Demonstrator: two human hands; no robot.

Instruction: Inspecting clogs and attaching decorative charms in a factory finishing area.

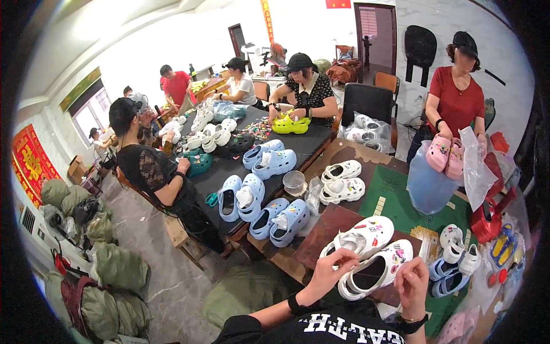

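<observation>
A pair of white clogs lies in front of me, one white clog behind the nearer white clog. Colourful charms dot the toes, and crumpled white stuffing fills the farther clog. My left hand is pinched at the left side of the nearer clog's opening; whatever its fingertips hold is too small to make out. On the other side, my right hand has curled fingers beside that clog's toe, and their contents are hidden. Whether either hand touches the clog is unclear.
Several light blue clogs stand on the dark table. White clogs sit by a clear plastic tub. A co-worker handles pink clogs at right; another handles a yellow-green clog. Stuffed green sacks line the left floor.
</observation>
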